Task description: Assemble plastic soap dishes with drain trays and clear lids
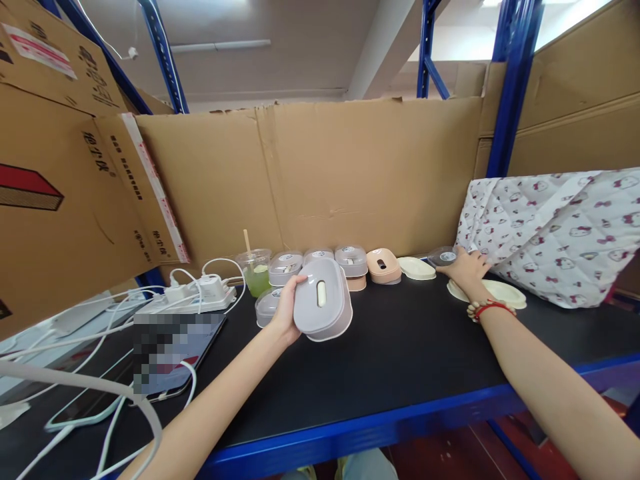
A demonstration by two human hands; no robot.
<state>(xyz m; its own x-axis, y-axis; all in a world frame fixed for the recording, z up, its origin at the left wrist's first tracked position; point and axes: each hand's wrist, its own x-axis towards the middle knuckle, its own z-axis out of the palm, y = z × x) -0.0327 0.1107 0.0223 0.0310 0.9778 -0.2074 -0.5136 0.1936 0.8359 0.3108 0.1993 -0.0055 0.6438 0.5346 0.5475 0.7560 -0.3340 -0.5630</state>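
My left hand (287,310) grips the left edge of a lilac-grey rounded plastic box (327,317), tilted above the table. An oval slot with a cream-coloured piece shows in its top. At the right, my right hand (467,270) has its fingers spread, its thumb beside a clear plastic lid (442,256); whether they touch, I cannot tell. Under that wrist lies a cream oval plate-like piece (507,293). Another cream piece (417,268) lies left of the clear lid. A peach slotted box part (384,265) and several clear-lidded boxes (351,260) stand along the back.
A cup of green drink (257,273) stands back left, near a white power strip (187,300) with cables. A tablet (187,353) and a phone (90,393) lie at the left. A quilted patterned bag (555,233) fills the right. Cardboard (350,173) walls the back.
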